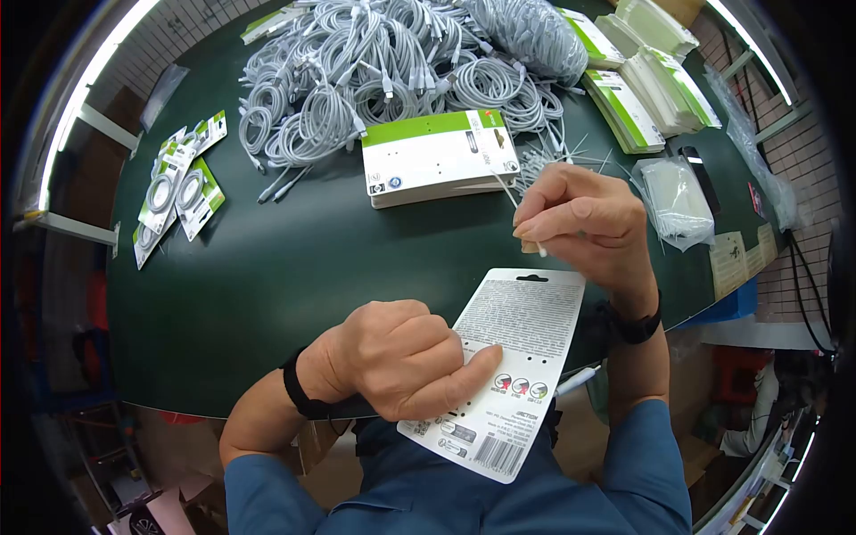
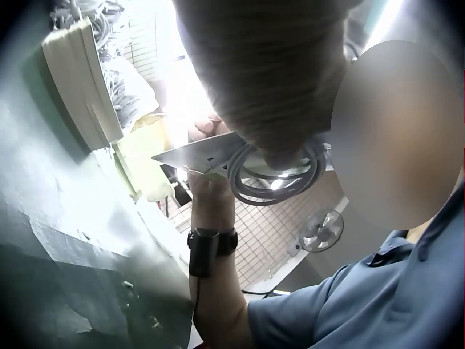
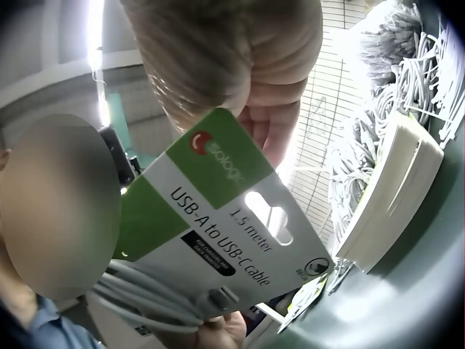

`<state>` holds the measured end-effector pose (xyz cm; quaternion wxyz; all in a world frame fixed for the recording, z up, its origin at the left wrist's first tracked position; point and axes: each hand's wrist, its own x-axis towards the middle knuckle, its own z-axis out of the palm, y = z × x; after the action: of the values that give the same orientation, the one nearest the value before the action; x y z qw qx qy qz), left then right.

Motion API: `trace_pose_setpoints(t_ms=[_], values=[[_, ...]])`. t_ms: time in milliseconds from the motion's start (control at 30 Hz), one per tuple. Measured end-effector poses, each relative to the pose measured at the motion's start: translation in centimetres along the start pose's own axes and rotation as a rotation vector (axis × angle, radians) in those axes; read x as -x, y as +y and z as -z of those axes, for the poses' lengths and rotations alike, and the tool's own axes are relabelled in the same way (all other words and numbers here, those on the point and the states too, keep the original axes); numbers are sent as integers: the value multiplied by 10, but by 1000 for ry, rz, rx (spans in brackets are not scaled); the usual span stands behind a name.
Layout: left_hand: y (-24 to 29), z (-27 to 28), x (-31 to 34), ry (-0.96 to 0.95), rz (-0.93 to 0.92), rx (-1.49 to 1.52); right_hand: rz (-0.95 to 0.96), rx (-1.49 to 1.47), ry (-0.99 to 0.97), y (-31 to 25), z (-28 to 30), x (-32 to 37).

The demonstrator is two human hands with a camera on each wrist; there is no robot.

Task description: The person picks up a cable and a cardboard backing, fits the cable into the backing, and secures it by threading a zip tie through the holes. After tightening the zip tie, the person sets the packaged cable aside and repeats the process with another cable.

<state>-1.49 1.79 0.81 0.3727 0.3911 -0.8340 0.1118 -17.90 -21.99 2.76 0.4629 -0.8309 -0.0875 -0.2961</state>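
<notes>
My left hand [image 1: 410,361] grips a white packaging card [image 1: 526,312], its printed back facing up in the head view and tilted over my lap. Its front, in the right wrist view, is green and white and reads "1.5 meter USB-A to USB-C cable". A grey coiled cable [image 2: 254,198] hangs against that front side, beneath the card. Beyond the card's slotted end, my right hand [image 1: 584,223] pinches a thin white tie [image 1: 506,189] between thumb and fingertips. Small holes show in the card near my left fingertips.
A heap of grey coiled cables [image 1: 383,80] covers the table's back. Before it stands a stack of cards [image 1: 437,160], with loose white ties [image 1: 544,162] beside it. Carded cables [image 1: 189,190] lie at left. More card stacks [image 1: 624,111] and a clear bag [image 1: 675,203] sit right.
</notes>
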Motion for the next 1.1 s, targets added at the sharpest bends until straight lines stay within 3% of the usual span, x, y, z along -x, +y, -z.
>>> trace_pose_setpoints(t_ms=[200,600,1100], values=[[4,-5,5,36,-25,-27,56,-178,47,-29,-8,-2],[5,-11,4,93,-38,14,122,-331,-216,-30,-4,-2],[5,-10,4,84,-11,9,36,-328,-65,-33,-19,5]])
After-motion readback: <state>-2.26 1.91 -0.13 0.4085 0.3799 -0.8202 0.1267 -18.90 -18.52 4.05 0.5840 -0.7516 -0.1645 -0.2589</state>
